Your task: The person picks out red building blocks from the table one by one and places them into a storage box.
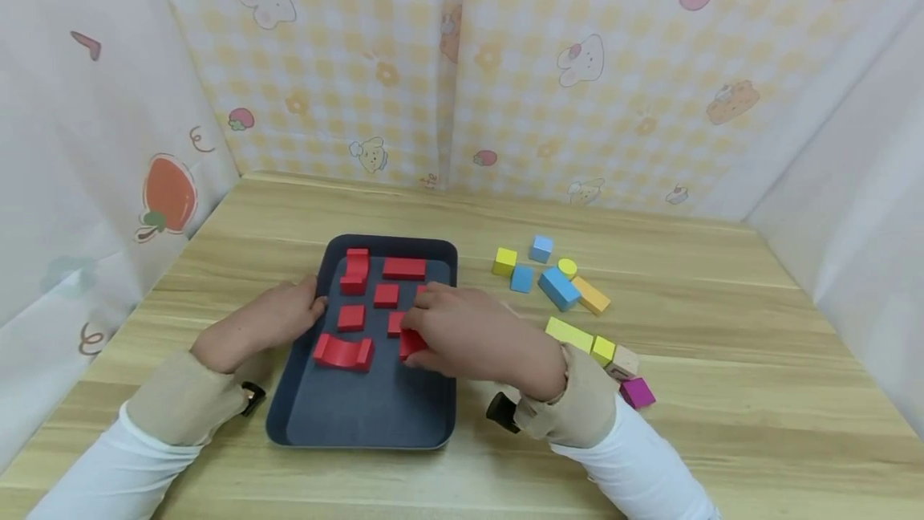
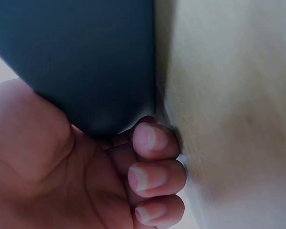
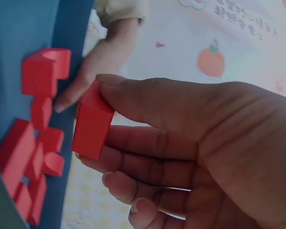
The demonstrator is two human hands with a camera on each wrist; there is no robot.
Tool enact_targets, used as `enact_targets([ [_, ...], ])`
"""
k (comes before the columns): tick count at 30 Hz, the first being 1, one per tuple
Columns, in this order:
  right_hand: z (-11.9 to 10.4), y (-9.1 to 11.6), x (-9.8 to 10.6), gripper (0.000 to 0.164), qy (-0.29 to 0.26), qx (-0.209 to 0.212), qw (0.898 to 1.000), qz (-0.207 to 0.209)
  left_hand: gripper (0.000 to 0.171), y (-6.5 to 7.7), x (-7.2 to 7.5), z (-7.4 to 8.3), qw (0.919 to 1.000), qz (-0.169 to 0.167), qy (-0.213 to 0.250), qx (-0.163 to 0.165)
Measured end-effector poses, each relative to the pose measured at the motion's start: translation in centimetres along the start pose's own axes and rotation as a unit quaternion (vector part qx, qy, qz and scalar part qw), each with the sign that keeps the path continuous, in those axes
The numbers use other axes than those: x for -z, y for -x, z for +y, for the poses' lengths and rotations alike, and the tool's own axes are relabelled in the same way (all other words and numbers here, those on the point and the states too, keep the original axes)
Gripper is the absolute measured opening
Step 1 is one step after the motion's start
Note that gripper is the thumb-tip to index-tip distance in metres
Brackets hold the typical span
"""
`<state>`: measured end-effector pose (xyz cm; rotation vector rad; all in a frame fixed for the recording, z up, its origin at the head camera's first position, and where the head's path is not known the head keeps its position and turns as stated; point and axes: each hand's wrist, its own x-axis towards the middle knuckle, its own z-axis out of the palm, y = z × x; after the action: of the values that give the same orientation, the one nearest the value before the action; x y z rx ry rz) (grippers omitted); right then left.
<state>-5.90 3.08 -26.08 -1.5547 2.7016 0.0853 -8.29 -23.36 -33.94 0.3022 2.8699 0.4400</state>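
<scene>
A dark blue-grey tray (image 1: 361,412) lies on the table with several red blocks in its upper part, among them an arched block (image 1: 343,352) and a long flat one (image 1: 404,268). My left hand (image 1: 270,319) grips the tray's left side wall; in the left wrist view its thumb lies inward and the fingers curl at the outer side, low by the tabletop. My right hand (image 1: 480,335) is over the tray's right side. Between its thumb and fingers it pinches a red rectangular block (image 3: 92,126), partly covered by the hand in the head view.
Right of the tray lie loose blocks: a yellow cube (image 1: 504,262), a blue block (image 1: 559,288), an orange bar (image 1: 590,295), a wooden cube (image 1: 623,362) and a magenta one (image 1: 638,393). A patterned curtain (image 1: 520,103) stands behind the wooden table (image 1: 758,392).
</scene>
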Motion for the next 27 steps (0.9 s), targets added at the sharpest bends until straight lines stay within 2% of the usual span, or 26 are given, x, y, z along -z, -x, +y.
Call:
enact_targets([
  [14,-0.4,-1.8,-3.0,0.031,-0.012,-0.015,0.998,-0.064,0.037,0.1,0.1,0.4,1.0,-0.006,-0.002,0.002],
  [19,-0.4,-2.0,-3.6,0.027,-0.03,-0.022,0.997,-0.074,0.038,0.2,0.3,0.5,0.9999,-0.01,0.003,0.006],
  [27,-0.7,-2.0,-4.0,0.027,-0.027,-0.035,0.995,-0.093,0.039,0.1,0.2,0.4,0.9999,-0.011,-0.002,0.007],
])
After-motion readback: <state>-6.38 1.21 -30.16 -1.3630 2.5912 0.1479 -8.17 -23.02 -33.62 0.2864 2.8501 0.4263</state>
